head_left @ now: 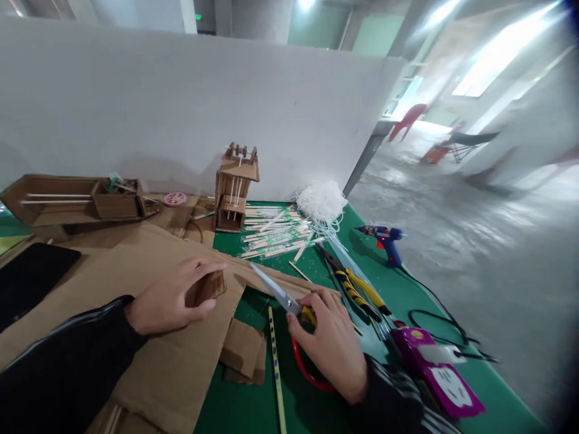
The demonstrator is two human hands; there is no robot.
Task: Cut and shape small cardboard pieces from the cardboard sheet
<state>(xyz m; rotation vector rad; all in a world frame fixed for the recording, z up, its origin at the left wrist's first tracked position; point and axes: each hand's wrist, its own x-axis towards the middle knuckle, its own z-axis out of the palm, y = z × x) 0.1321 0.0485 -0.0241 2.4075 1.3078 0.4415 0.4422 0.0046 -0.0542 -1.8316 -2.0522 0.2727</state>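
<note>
My left hand (169, 298) curls over a large flat cardboard sheet (167, 355), its thumb and fingers around a small brown cardboard piece (212, 286). Much of that piece is hidden in the palm. To the right, my right hand (330, 337) grips a pair of scissors (278, 290) near the pivot. The blades look closed and point up and left; a red handle loop shows under the hand. Between the hands, small cut cardboard pieces (244, 349) lie on the green table beside a thin yellow stick (275, 367) with dark spots.
Behind stand a cardboard model (233, 193) and a long cardboard box (72, 202). Wrapped chopsticks (280, 232) and white string (321, 202) lie nearby. Pliers (353, 286), a glue gun (383, 238) and a purple power strip (436, 371) are on the right. A dark tablet-like slab (36, 277) lies left.
</note>
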